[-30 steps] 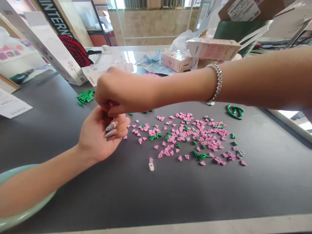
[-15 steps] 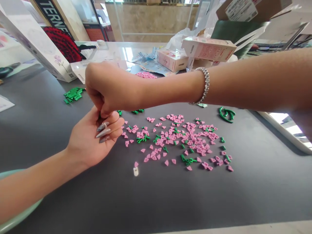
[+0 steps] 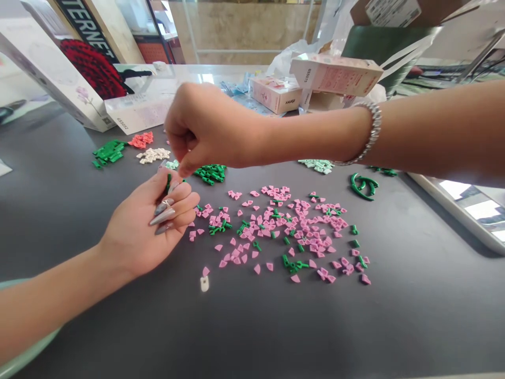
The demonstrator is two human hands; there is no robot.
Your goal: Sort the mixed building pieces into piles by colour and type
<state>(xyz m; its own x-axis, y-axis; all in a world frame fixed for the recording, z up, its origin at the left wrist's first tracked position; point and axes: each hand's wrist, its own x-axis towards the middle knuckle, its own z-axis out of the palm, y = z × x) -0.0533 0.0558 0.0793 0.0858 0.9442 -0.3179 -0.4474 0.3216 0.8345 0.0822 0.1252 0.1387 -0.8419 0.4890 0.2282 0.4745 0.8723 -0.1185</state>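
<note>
Moved, head view: right hand [image 3: 216, 126] drawn slightly off left hand [image 3: 138, 226]; coral pile [image 3: 141, 140] and off-white pile [image 3: 153, 155] now uncovered behind them
Left fingers: curled in toward the thumb, nearly closed, small green piece [image 3: 169, 180] pinched at the thumb tip
Right fingers: curled, thumb and forefinger about together, just above the left fingertips; can't tell if anything is between them
Green piece location: in left fingertips, above the table [image 3: 244, 331], partly hidden
Pink pieces [image 3: 319, 245]: scattered loose on table, right of left hand, small green connectors [image 3: 294, 266] mixed in
White piece [image 3: 204, 285]: on table, near edge of the scatter, one pink piece beside it
Curved green pieces [image 3: 353, 185]: grouped on table, right of the scatter
Other piles: green pile [image 3: 108, 152] beside coral; mint pile [image 3: 319, 166] behind scatter, near right forearm
Bracelet [image 3: 374, 129]: on right wrist
Back of table: cartons [image 3: 276, 96], plastic bag
</note>
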